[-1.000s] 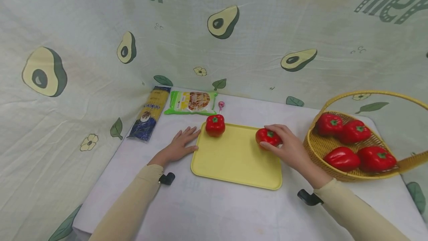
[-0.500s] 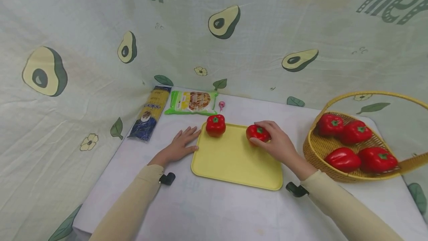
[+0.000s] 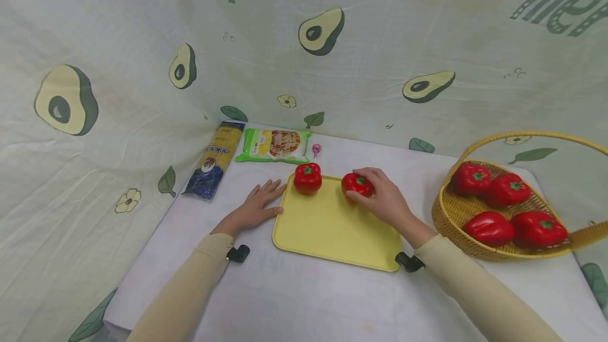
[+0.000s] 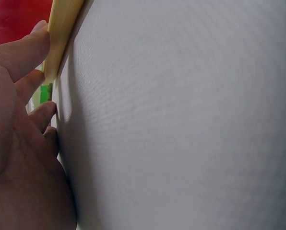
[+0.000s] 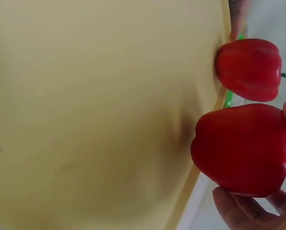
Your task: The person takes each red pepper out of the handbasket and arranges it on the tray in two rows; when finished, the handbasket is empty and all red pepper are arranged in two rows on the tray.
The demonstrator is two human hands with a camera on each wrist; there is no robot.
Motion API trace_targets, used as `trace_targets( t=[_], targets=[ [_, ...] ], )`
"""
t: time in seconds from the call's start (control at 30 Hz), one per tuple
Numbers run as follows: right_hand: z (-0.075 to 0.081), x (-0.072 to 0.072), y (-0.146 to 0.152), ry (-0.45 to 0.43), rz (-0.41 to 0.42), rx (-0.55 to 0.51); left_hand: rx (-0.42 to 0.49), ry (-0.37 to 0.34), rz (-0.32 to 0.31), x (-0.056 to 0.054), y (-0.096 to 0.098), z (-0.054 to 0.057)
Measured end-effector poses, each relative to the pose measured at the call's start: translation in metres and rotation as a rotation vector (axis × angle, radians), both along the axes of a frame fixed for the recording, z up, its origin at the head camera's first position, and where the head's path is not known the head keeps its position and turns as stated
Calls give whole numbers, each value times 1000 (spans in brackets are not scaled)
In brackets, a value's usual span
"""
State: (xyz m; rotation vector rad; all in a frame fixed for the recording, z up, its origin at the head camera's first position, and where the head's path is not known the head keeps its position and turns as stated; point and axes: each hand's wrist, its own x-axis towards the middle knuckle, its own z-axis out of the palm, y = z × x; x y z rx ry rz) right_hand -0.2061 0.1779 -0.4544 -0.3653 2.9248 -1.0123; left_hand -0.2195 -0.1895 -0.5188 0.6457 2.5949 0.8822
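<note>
My right hand (image 3: 383, 198) grips a red bell pepper (image 3: 355, 186) from its right side, close over the back part of a yellow tray (image 3: 332, 231). In the right wrist view the thumb and fingers lie around the stem end of this gripped pepper (image 5: 244, 149). A second red bell pepper (image 3: 307, 179) sits upright at the tray's back left corner. My left hand (image 3: 255, 208) lies flat with spread fingers on the table, its fingertips right at the tray's left edge. The left wrist view shows the fingers (image 4: 25, 55) against the tray's rim (image 4: 61, 38).
A wicker basket (image 3: 442, 220) with a tall handle stands at the right, holding several red bell peppers (image 3: 489, 228). Behind the tray lie a green food packet (image 3: 276, 145), a pink lollipop (image 3: 316, 149) and a blue and gold pasta bag (image 3: 214, 161). A printed cloth hangs behind.
My right hand has carried the gripped bell pepper leftward and slightly back over the tray, toward the other pepper. The left hand has stayed in place.
</note>
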Motion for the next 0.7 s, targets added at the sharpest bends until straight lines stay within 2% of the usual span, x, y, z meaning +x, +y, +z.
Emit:
trace_targets(
  t=[0.23,0.7],
  targets=[
    [-2,-4,-6,-13,13,-3,-2,1,4,1,0,0],
    [-3,-7,-15,-58,21,56,-11,1,3,2,0,1]
  ],
)
